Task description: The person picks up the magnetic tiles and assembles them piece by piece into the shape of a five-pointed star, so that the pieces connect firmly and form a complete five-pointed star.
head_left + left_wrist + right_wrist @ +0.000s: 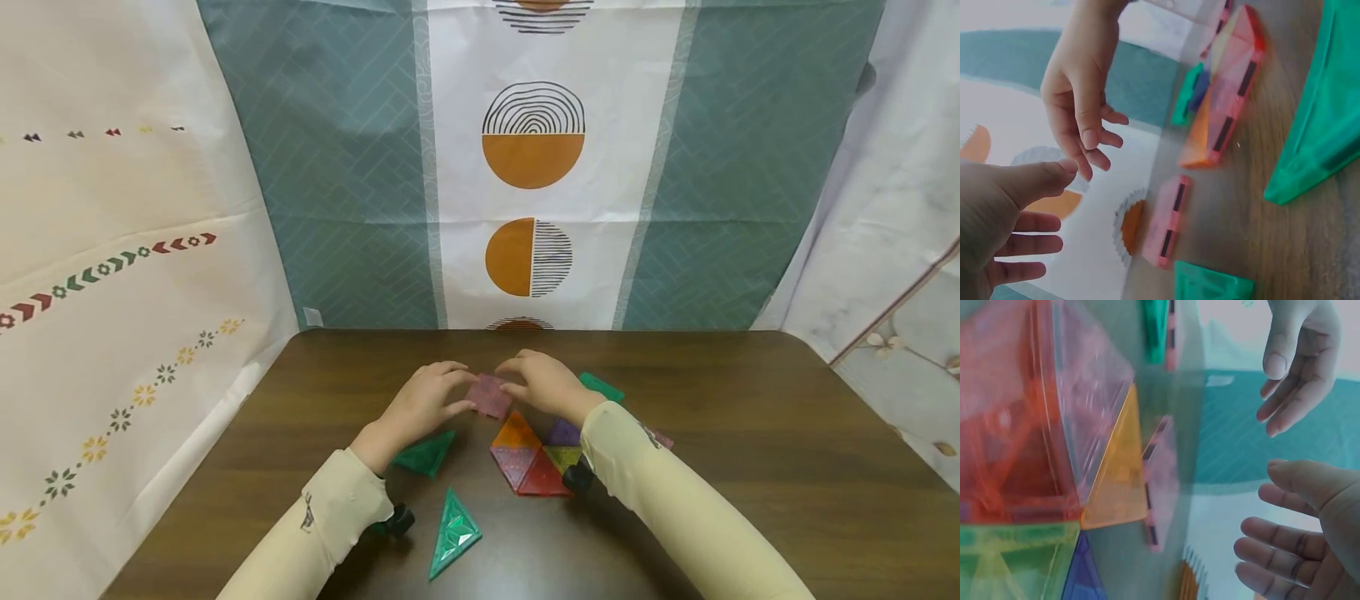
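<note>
Both hands are held in the air over the far middle of the table, fingers loosely bent and nothing between them. My left hand [420, 404] is left of a pink square magnetic tile [491, 397]; my right hand [546, 385] is to its right. In the left wrist view, a gap separates the left hand [1004, 206] from the right hand [1082, 81]. Just nearer than the square, an orange triangle tile [516, 432], a pink triangle tile [513, 461], a red triangle tile [545, 477] and a yellow-green tile [564, 456] lie edge to edge.
A purple tile [564, 432] adjoins the cluster, partly hidden by the right arm. Beyond that arm lie a green tile [602, 387] and a pink tile [663, 439]. Green triangle tiles [456, 533] lie near the left forearm. A patterned cloth [360, 167] hangs behind the table.
</note>
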The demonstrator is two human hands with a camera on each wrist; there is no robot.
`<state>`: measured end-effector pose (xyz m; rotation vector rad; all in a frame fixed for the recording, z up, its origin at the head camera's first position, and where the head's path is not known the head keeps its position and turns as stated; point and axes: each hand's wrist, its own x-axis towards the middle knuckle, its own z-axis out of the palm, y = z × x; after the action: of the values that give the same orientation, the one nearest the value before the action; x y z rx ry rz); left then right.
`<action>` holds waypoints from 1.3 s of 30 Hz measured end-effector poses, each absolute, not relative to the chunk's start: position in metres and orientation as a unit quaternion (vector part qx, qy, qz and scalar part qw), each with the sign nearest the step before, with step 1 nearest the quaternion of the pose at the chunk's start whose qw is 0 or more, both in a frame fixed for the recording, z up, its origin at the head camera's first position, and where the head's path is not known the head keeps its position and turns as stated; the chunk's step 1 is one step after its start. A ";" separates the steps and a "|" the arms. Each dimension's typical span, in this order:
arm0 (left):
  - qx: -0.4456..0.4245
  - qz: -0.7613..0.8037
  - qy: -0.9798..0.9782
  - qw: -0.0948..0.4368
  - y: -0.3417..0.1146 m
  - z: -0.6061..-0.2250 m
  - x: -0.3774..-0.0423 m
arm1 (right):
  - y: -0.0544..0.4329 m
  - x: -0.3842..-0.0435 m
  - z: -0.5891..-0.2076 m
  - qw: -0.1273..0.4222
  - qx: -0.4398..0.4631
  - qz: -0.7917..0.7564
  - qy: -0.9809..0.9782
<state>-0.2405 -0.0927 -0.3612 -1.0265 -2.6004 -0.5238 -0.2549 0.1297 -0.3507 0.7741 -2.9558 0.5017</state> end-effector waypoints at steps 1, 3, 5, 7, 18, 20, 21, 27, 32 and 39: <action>-0.357 -0.181 -0.904 0.153 -0.093 -0.358 -0.238 | 0.131 -0.251 -0.349 0.030 0.251 0.166 -0.953; -0.353 -0.181 -0.904 0.162 -0.094 -0.354 -0.233 | 0.132 -0.243 -0.346 0.043 0.254 0.176 -0.950; -0.351 -0.175 -0.904 0.171 -0.096 -0.351 -0.227 | 0.133 -0.235 -0.344 0.057 0.259 0.181 -0.947; -0.350 -0.171 -0.904 0.177 -0.098 -0.348 -0.220 | 0.132 -0.227 -0.344 0.067 0.264 0.189 -0.944; -0.359 -0.165 -0.899 0.189 -0.118 -0.349 -0.185 | 0.116 -0.184 -0.348 0.114 0.297 0.211 -0.924; -0.358 -0.163 -0.902 0.177 -0.124 -0.352 -0.177 | 0.113 -0.177 -0.351 0.119 0.300 0.219 -0.921; -0.357 -0.160 -0.904 0.172 -0.128 -0.354 -0.174 | 0.113 -0.174 -0.353 0.121 0.302 0.221 -0.919; -0.335 -0.150 -0.916 0.160 -0.148 -0.365 -0.158 | 0.108 -0.156 -0.364 0.116 0.327 0.226 -0.910; -0.313 -0.147 -0.924 0.164 -0.164 -0.369 -0.148 | 0.106 -0.145 -0.371 0.095 0.353 0.232 -0.901; -0.302 -0.134 -0.928 0.174 -0.181 -0.378 -0.138 | 0.106 -0.135 -0.380 0.068 0.357 0.225 -0.904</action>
<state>-0.1381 -0.1808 -0.3784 -0.8570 -2.6300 -0.3802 -0.1355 0.1063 -0.3799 1.0746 -2.7242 0.6775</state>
